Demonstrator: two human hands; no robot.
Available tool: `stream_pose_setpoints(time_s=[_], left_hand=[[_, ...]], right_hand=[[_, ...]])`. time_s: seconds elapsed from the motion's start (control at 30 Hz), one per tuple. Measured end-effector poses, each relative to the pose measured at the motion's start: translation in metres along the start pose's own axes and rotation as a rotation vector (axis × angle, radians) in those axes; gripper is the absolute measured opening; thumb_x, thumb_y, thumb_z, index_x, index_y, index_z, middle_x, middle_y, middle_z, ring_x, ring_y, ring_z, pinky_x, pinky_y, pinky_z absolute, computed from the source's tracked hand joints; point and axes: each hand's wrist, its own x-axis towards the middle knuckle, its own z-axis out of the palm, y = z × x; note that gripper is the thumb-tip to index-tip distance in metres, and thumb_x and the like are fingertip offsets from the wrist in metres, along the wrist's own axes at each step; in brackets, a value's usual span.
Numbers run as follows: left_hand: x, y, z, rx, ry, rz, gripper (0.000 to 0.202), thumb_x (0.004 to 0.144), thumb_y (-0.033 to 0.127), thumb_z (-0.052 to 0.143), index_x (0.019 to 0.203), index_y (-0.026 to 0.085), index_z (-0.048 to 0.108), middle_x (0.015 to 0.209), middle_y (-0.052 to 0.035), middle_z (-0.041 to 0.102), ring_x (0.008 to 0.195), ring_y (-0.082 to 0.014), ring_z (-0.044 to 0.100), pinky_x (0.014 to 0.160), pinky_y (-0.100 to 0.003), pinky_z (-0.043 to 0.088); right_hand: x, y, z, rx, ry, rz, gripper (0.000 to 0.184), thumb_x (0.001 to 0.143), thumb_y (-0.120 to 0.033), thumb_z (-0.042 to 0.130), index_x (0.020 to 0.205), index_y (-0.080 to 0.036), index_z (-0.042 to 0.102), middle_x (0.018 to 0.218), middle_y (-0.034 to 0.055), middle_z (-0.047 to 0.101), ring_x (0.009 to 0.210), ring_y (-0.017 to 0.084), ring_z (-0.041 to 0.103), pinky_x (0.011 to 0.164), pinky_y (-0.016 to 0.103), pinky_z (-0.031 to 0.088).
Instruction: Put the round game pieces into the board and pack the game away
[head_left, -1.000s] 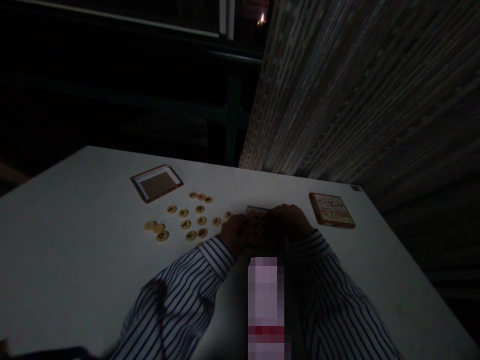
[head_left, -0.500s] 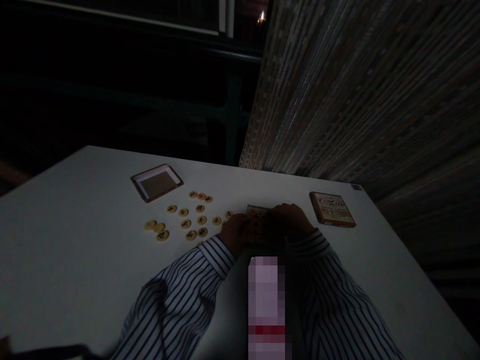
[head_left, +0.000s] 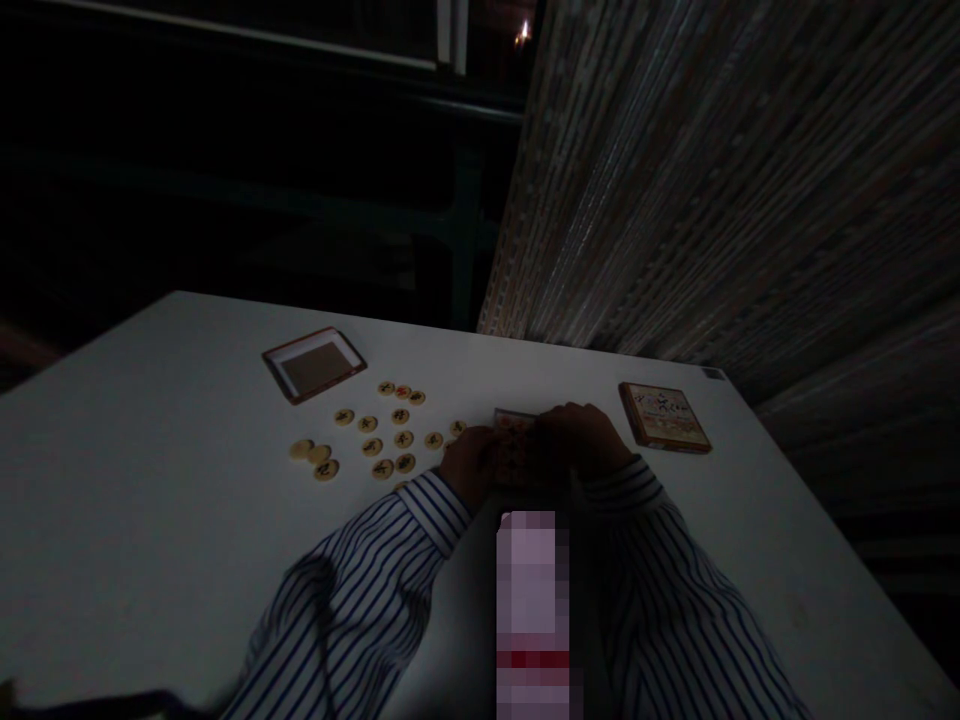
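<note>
Between my hands is a small tray (head_left: 513, 455) with round Chinese chess pieces in rows, some with red characters. My left hand (head_left: 468, 466) is closed on the tray's left edge, the thumb side along it. My right hand (head_left: 589, 440) is curled over its right part; those fingertips are lost in dark shadow, so what they pinch cannot be made out. Left of my left hand, loose wooden Chinese chess pieces (head_left: 403, 439) lie scattered, most with dark characters up and one red. A few (head_left: 301, 450) show blank faces.
An open, shallow box half (head_left: 289, 393) lies at the back left of the white table (head_left: 172, 480). A printed box lid (head_left: 666, 418) lies to the right. A bead-like curtain (head_left: 600, 200) hangs behind the table's back edge. A blurred pinkish area (head_left: 529, 590) covers the front middle.
My right hand has shifted slightly left over the tray, covering more of its top row. My left hand and the loose pieces stay where they were.
</note>
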Motion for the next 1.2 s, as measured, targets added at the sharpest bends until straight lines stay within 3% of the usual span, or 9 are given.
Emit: stream_pose_setpoints(time_s=[0.17, 0.43, 0.73, 1.2], left_hand=[[-0.001, 0.002, -0.001, -0.003, 0.011, -0.008, 0.020, 0.076, 0.014, 0.046, 0.091, 0.013, 0.059, 0.093, -0.0096, 0.062, 0.089, -0.0189, 0.058, 0.078, -0.036, 0.049], [-0.002, -0.002, 0.001, 0.016, 0.018, 0.011, 0.019, 0.076, 0.016, 0.047, 0.091, 0.014, 0.060, 0.095, -0.0097, 0.062, 0.090, -0.0196, 0.058, 0.079, -0.038, 0.050], [-0.003, -0.006, 0.004, 0.023, 0.028, 0.024, 0.020, 0.077, 0.017, 0.047, 0.093, 0.015, 0.059, 0.095, -0.0092, 0.061, 0.090, -0.0187, 0.058, 0.080, -0.037, 0.049], [-0.004, -0.007, 0.004, 0.033, 0.018, 0.031, 0.021, 0.077, 0.018, 0.047, 0.094, 0.016, 0.059, 0.097, -0.0089, 0.060, 0.091, -0.0190, 0.058, 0.081, -0.038, 0.049]], right_hand=[[-0.005, 0.006, -0.010, 0.019, 0.040, 0.055, 0.025, 0.085, -0.024, 0.038, 0.097, -0.018, 0.059, 0.092, 0.0088, 0.064, 0.085, 0.019, 0.057, 0.070, 0.031, 0.038], [-0.009, 0.014, -0.009, 0.004, -0.033, 0.197, 0.029, 0.086, -0.026, 0.035, 0.105, -0.021, 0.056, 0.096, 0.0091, 0.063, 0.087, 0.020, 0.058, 0.069, 0.031, 0.040], [-0.007, 0.016, -0.003, 0.023, -0.102, 0.160, 0.028, 0.085, -0.022, 0.036, 0.103, -0.018, 0.057, 0.091, 0.0109, 0.065, 0.084, 0.020, 0.060, 0.068, 0.031, 0.042], [-0.005, 0.016, 0.001, 0.033, -0.073, 0.129, 0.025, 0.084, -0.020, 0.037, 0.097, -0.016, 0.058, 0.090, 0.0116, 0.064, 0.085, 0.019, 0.059, 0.068, 0.029, 0.042]])
